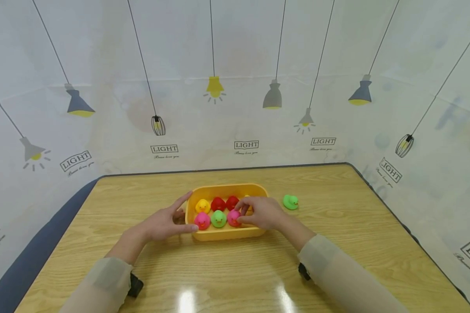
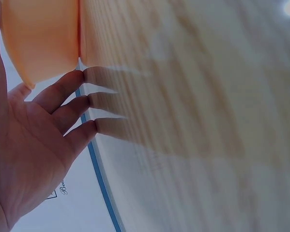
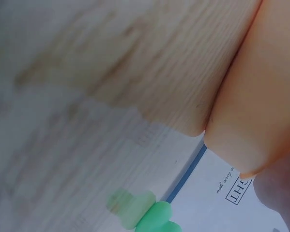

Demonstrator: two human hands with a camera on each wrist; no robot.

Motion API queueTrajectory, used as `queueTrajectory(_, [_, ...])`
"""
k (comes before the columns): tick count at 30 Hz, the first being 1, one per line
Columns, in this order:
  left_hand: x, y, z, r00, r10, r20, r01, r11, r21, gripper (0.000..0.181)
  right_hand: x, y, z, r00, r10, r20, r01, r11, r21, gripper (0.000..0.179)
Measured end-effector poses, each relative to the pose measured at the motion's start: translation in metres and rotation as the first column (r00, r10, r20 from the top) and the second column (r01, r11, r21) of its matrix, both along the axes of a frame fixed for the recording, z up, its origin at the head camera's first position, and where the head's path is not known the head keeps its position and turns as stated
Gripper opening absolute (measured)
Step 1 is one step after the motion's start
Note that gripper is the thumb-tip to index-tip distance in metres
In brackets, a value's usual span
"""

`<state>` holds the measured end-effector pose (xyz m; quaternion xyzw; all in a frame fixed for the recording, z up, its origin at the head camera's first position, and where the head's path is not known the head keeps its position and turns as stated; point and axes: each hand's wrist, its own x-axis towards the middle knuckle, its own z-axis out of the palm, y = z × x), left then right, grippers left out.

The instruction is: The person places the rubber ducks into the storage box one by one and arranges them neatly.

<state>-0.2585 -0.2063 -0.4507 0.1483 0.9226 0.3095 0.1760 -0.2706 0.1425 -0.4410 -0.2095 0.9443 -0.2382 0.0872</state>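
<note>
A yellow-orange plastic bin point(image 1: 227, 235) holds two rows of small rubber ducks. At its left end is my left hand point(image 1: 165, 223), thumb along the front rim and index finger at the back corner; in the left wrist view the other fingers extend to the tabletop beside the bin wall point(image 2: 40, 38). My right hand point(image 1: 261, 212) reaches over the right end, thumb and index fingertips pinching a pink duck point(image 1: 233, 218) in the front row. Left of that sit a green duck point(image 1: 218, 219) and another pink duck point(image 1: 202, 221). My right palm hides the bin's right corner.
Behind them are a yellow duck point(image 1: 203, 206) and two red ducks point(image 1: 218, 204), with a bit of yellow showing behind my right hand. A loose green duck point(image 1: 290, 202) sits on the wooden table point(image 1: 235, 271) right of the bin. A lamp-patterned curtain point(image 1: 243, 121) surrounds the table.
</note>
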Motion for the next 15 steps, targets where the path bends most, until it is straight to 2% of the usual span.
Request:
queueTrajectory(4, [0.0,0.0,0.001,1.0,0.002,0.009,-0.002,1.0,0.007,0.114,0.001,0.005,0.0,1.0,0.016,-0.003,-0.016,0.996,-0.093,0.022])
queueTrajectory(8, [0.0,0.0,0.0,1.0,0.002,0.011,-0.003,1.0,0.013,0.114,0.003,0.011,0.004,0.999,0.041,-0.001,-0.041,0.976,-0.212,0.021])
queueTrajectory(15, [-0.001,0.0,0.001,1.0,0.01,0.016,-0.011,1.0,0.013,0.114,0.007,0.033,0.02,0.995,0.043,-0.094,-0.069,0.953,-0.294,0.027])
